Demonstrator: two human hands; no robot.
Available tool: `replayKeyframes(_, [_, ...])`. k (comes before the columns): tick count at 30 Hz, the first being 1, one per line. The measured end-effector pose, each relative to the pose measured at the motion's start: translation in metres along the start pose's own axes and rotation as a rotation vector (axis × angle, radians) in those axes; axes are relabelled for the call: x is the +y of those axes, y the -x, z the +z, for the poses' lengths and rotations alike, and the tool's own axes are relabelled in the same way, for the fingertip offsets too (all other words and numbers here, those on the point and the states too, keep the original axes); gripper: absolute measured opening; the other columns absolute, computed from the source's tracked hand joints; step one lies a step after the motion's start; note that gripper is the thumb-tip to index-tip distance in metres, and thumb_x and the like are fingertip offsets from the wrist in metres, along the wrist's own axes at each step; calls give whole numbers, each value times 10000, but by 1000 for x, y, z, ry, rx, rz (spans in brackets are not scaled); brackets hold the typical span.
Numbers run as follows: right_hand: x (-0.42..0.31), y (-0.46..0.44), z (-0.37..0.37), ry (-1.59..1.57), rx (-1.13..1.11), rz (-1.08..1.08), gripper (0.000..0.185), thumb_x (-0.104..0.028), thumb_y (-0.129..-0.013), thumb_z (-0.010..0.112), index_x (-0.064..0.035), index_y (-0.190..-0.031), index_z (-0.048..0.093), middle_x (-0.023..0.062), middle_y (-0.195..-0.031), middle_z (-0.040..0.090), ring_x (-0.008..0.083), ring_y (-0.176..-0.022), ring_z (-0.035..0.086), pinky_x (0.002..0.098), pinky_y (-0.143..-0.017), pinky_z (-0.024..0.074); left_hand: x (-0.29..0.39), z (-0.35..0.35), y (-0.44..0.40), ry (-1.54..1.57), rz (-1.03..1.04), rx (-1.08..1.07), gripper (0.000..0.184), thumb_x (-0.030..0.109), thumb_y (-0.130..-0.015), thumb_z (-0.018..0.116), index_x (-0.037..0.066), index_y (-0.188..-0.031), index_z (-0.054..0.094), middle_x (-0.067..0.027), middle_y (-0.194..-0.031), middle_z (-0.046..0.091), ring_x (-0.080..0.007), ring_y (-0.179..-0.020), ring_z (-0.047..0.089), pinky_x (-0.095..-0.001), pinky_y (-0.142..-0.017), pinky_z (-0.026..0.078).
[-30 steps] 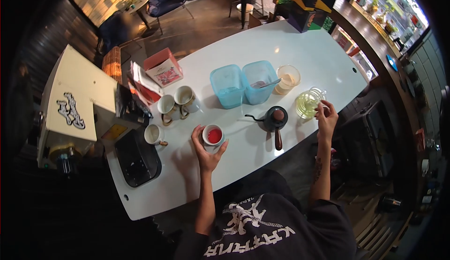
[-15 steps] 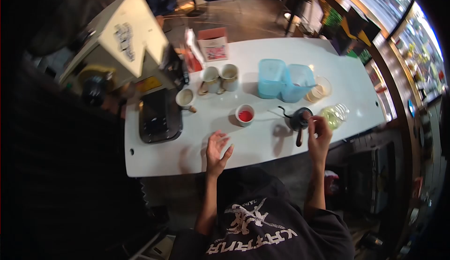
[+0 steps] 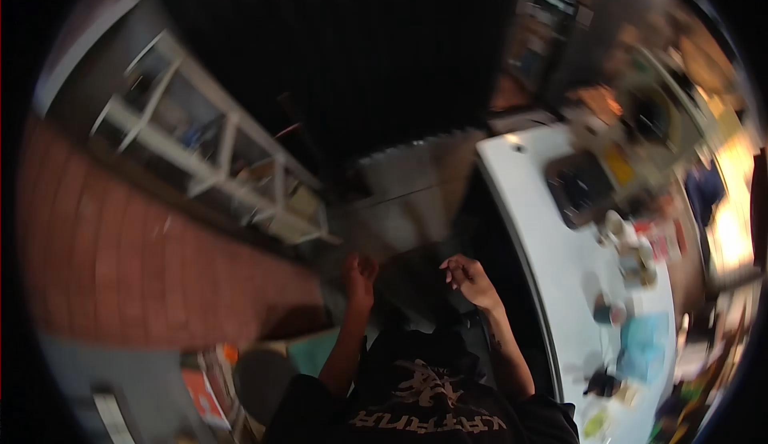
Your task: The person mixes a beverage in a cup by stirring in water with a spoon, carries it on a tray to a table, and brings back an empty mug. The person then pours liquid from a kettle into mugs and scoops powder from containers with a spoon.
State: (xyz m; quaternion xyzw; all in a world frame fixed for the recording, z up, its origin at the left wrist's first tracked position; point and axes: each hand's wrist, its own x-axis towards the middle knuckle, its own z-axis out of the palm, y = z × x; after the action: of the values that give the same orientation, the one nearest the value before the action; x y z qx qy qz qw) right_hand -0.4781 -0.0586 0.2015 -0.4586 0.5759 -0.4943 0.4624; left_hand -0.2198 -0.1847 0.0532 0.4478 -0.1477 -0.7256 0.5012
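Both of my hands are over the dark floor, away from the white table (image 3: 532,228) on the right. My left hand (image 3: 361,278) is blurred, and its fingers look bent; whether it is open or closed is unclear. My right hand (image 3: 472,280), nearer the table's edge, has its fingers curled, and anything between them is too small to make out. On the table, smeared by motion, are a small cup (image 3: 612,312), the blue containers (image 3: 642,346), the dark pot (image 3: 602,383) and the glass vessel with pale green liquid (image 3: 595,423).
A light metal frame shelf (image 3: 228,144) stands at the left beside a reddish tiled surface (image 3: 152,244). Mugs (image 3: 636,260), a black tray (image 3: 574,190) and a cream machine (image 3: 672,124) are at the table's far end. Books or boxes (image 3: 206,396) sit at lower left.
The view has swung left, putting the table on the right. My left hand has left the red-filled cup, and my right hand has come away from the glass vessel and the pot.
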Motion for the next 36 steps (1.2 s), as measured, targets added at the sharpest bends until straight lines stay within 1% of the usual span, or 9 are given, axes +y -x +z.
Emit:
replayKeyframes(2, [30, -33, 61, -43, -246, -33, 234, -181, -1056, 498, -3, -1041, 649, 28, -783, 617, 101, -640, 540, 274, -625, 472, 48, -49, 23, 74, 298, 143, 439, 368, -1007, 576, 151, -1353, 415, -121, -1209, 569, -282, -1088, 601, -434, -978, 508])
replayKeyframes(8, [99, -61, 275, -33, -876, 221, 307, -291, -1043, 549, -19, -1143, 649, 55, -830, 654, 135, -754, 649, 283, -685, 529, 127, -181, 125, 325, 506, 507, 300, 324, -1019, 568, 197, -1264, 448, -92, -1132, 583, -251, -973, 627, -410, -918, 524])
replayKeyframes(13, [130, -17, 398, 72, -1168, 593, 386, -362, -1034, 564, -71, -1286, 556, 66, -1042, 640, 187, -837, 662, 341, -761, 550, 84, -260, 195, 664, 632, 822, 295, 256, -996, 585, 202, -1224, 406, -127, -1072, 579, -257, -901, 632, -394, -759, 548])
replayKeyframes(18, [170, 34, 468, 263, -1269, 797, 483, -427, -987, 629, -80, -1297, 501, 75, -1124, 586, 227, -979, 636, 424, -814, 563, 29, -275, 264, 745, 646, 1030, 350, 267, -967, 619, 216, -1245, 412, -126, -1121, 566, -256, -936, 628, -396, -788, 542])
replayKeyframes(20, [175, 58, 476, 152, -1121, 1027, 421, -378, -978, 659, -73, -1222, 502, 72, -1130, 584, 235, -955, 637, 451, -845, 568, 13, -278, 285, 764, 584, 1166, 348, 267, -965, 615, 215, -1251, 425, -112, -1161, 563, -250, -965, 620, -408, -822, 535])
replayKeyframes(24, [233, 67, 477, 24, -1149, 837, 293, -253, -994, 640, -69, -1143, 468, 79, -1126, 600, 252, -935, 650, 458, -774, 589, -19, -298, 303, 808, 599, 1315, 402, 325, -914, 656, 186, -1225, 442, -87, -1132, 571, -231, -965, 612, -391, -833, 518])
replayKeyframes(28, [223, 59, 469, -91, -1006, 801, 211, -198, -1001, 614, -48, -1127, 534, 69, -1055, 636, 246, -898, 654, 433, -751, 586, -23, -328, 298, 729, 465, 1582, 405, 338, -891, 668, 159, -1137, 401, -39, -994, 561, -143, -764, 553, -322, -656, 467])
replayKeyframes(31, [230, 22, 430, 114, -966, 258, 205, -187, -975, 645, 12, -1007, 681, 42, -915, 665, 135, -818, 615, 291, -750, 514, -16, -329, 300, 455, 609, 1522, 362, 271, -922, 643, 137, -1110, 364, -30, -944, 567, -109, -664, 515, -271, -569, 429])
replayKeyframes(36, [113, -55, 288, 424, -1062, 277, 266, -222, -952, 678, 34, -1025, 697, 26, -870, 677, 115, -829, 626, 292, -677, 508, 84, -275, 275, 60, 544, 1206, 206, 221, -953, 638, 104, -1026, 485, -26, -846, 580, -95, -666, 526, -257, -574, 435])
